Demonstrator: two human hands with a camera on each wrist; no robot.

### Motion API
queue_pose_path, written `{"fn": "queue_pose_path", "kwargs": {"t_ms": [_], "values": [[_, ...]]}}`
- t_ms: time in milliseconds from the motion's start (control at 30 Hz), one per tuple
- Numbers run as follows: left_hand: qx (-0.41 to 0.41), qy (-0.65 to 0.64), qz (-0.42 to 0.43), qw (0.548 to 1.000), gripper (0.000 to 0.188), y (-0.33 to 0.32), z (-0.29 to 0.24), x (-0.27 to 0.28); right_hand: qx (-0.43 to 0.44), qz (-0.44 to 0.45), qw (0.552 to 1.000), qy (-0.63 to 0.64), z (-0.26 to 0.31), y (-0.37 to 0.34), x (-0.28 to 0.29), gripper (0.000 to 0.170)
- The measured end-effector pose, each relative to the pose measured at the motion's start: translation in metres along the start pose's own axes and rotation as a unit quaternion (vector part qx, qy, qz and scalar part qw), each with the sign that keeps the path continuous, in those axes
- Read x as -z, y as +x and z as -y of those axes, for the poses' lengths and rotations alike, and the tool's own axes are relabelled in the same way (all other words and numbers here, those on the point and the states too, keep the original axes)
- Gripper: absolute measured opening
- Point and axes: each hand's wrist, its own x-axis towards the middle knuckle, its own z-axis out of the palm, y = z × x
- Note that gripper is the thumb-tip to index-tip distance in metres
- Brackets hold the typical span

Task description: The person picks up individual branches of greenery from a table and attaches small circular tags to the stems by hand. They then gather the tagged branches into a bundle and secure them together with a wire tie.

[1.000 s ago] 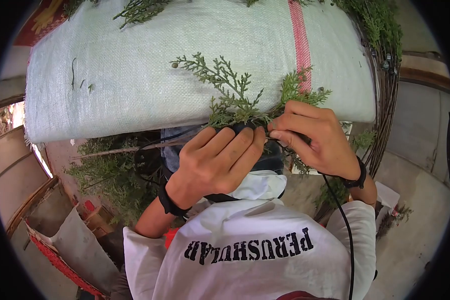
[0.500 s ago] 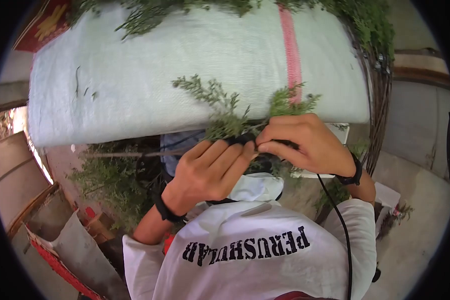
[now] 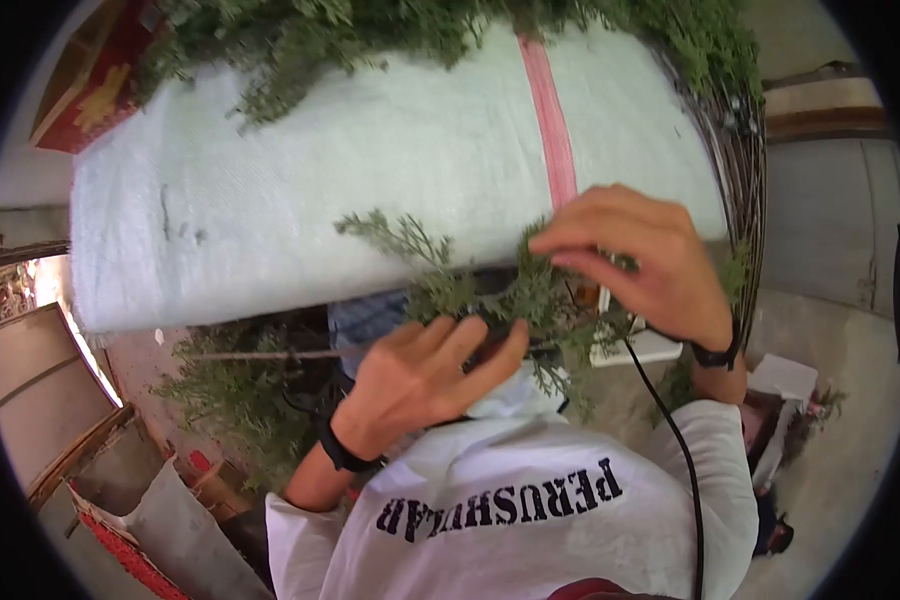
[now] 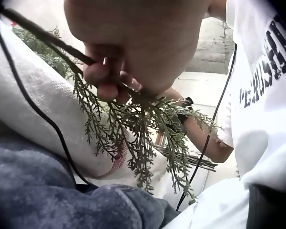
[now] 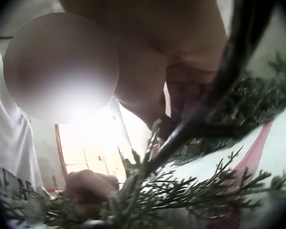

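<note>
The left hand (image 3: 415, 375) curls round the stem of a leafy green sprig (image 3: 440, 290), below the near edge of a white woven sack (image 3: 270, 210). In the left wrist view, the left hand's fingers (image 4: 102, 78) grip a brown stem (image 4: 47, 36), and the leaves (image 4: 143, 129) hang under them. Just right of the left hand, the right hand (image 3: 650, 260) is raised over the foliage, fingers bent and thumb apart, with nothing visible between them. A dark blurred strand crosses in front of the right hand (image 5: 181, 71) in the right wrist view.
More greenery (image 3: 310, 40) lies along the sack's far side, with long thin stems (image 3: 750, 200) at its right end. Leafy branches (image 3: 240, 390) are below left. A black cable (image 3: 670, 415) hangs over the white shirt (image 3: 530, 540). A white box (image 3: 785, 375) stands at right.
The right hand has come away from the left hand's fingertips and lifted, its fingers parting. The left hand keeps its grip. The sack sits lower in view, showing more greenery beyond it.
</note>
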Motion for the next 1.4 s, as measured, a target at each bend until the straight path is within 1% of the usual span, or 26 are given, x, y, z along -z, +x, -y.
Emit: {"fn": "queue_pose_path", "kwargs": {"t_ms": [100, 133, 233, 267, 333, 367, 400, 500, 567, 600, 667, 700, 733, 767, 800, 833, 900, 933, 1000, 1067, 1100, 1167, 1200, 1267, 1300, 1400], "values": [[0.005, 0.04, 0.006, 0.999, 0.038, 0.006, 0.001, -0.002, 0.111, -0.058, 0.989, -0.078, 0.002, 0.012, -0.002, 0.028], [0.012, 0.046, 0.015, 0.999, 0.038, 0.004, 0.0, -0.005, 0.121, -0.065, 0.987, -0.08, 0.005, 0.019, 0.0, 0.028], [0.029, 0.063, 0.019, 0.997, 0.037, -0.002, 0.009, -0.006, 0.095, -0.012, 0.989, -0.113, 0.016, 0.034, 0.005, 0.028], [0.042, 0.064, 0.011, 0.997, 0.037, -0.004, 0.011, -0.006, 0.099, -0.016, 0.989, -0.113, 0.014, 0.04, 0.005, 0.028], [0.051, 0.069, -0.001, 0.996, 0.037, -0.008, 0.012, -0.008, 0.07, -0.045, 0.996, -0.043, 0.004, 0.061, 0.014, 0.028], [0.075, 0.078, -0.014, 0.994, 0.036, -0.013, 0.013, -0.009, 0.059, -0.06, 0.996, -0.011, 0.001, 0.07, 0.018, 0.029], [0.101, 0.09, -0.029, 0.99, 0.035, -0.017, 0.013, -0.01, 0.069, -0.064, 0.995, -0.015, 0.004, 0.078, 0.025, 0.029], [0.161, 0.116, -0.055, 0.979, 0.034, -0.032, 0.01, 0.002, -0.002, 0.028, 0.999, 0.041, 0.021, 0.1, 0.042, 0.029], [0.213, 0.127, -0.074, 0.966, 0.033, -0.041, 0.01, 0.013, 0.008, 0.002, 0.998, 0.061, 0.029, 0.115, 0.046, 0.029], [0.215, 0.136, -0.077, 0.964, 0.033, -0.045, 0.01, 0.017, 0.007, -0.018, 0.997, 0.08, 0.034, 0.122, 0.047, 0.028], [0.285, 0.115, -0.115, 0.945, 0.029, -0.052, 0.014, 0.021, 0.019, -0.041, 0.994, 0.099, 0.04, 0.14, 0.05, 0.028], [0.315, 0.105, -0.136, 0.933, 0.028, -0.054, 0.018, 0.022, 0.04, -0.018, 0.996, 0.08, 0.041, 0.151, 0.052, 0.029], [0.312, 0.114, -0.14, 0.933, 0.028, -0.056, 0.019, 0.022, 0.058, 0.006, 0.996, 0.062, 0.041, 0.162, 0.054, 0.03], [0.339, 0.09, -0.158, 0.923, 0.025, -0.058, 0.019, 0.022, 0.074, 0.031, 0.996, 0.044, 0.04, 0.171, 0.054, 0.031], [0.365, 0.066, -0.176, 0.912, 0.022, -0.06, 0.019, 0.021, 0.082, 0.025, 0.995, 0.047, 0.038, 0.182, 0.049, 0.031], [0.39, 0.043, -0.193, 0.899, 0.018, -0.063, 0.019, 0.021, 0.103, -0.002, 0.995, -0.014, 0.032, 0.195, 0.04, 0.029], [0.392, 0.042, -0.204, 0.896, 0.018, -0.067, 0.017, 0.021, 0.136, -0.057, 0.98, -0.131, 0.027, 0.212, 0.026, 0.027], [0.397, 0.03, -0.214, 0.892, 0.017, -0.069, 0.015, 0.02, 0.135, -0.064, 0.981, -0.127, 0.029, 0.212, 0.025, 0.027], [0.403, 0.015, -0.217, 0.889, 0.016, -0.079, 0.011, 0.019, 0.131, -0.101, 0.97, -0.177, 0.031, 0.208, 0.021, 0.028], [0.405, 0.038, -0.256, 0.877, 0.015, -0.089, 0.011, 0.019, 0.125, -0.123, 0.963, -0.203, 0.032, 0.199, 0.023, 0.03], [0.405, 0.046, -0.275, 0.871, 0.014, -0.093, 0.012, 0.02, 0.112, -0.148, 0.962, -0.199, 0.032, 0.186, 0.032, 0.029], [0.402, 0.034, -0.282, 0.871, 0.013, -0.096, 0.014, 0.017, 0.086, -0.193, 0.957, -0.2, 0.024, 0.157, 0.052, 0.028], [0.4, 0.024, -0.29, 0.869, 0.012, -0.096, 0.015, 0.015, 0.076, -0.191, 0.957, -0.206, 0.017, 0.145, 0.062, 0.028], [0.394, 0.001, -0.294, 0.871, 0.012, -0.093, 0.015, 0.011, -0.024, -0.158, 0.983, -0.095, -0.001, 0.122, 0.083, 0.022], [0.398, 0.0, -0.287, 0.872, 0.012, -0.09, 0.012, 0.013, -0.039, -0.159, 0.981, -0.101, -0.01, 0.109, 0.089, 0.022], [0.406, -0.02, -0.269, 0.873, 0.014, -0.082, 0.008, 0.016, -0.059, -0.074, 0.994, -0.046, -0.035, 0.071, 0.098, 0.018]]}}
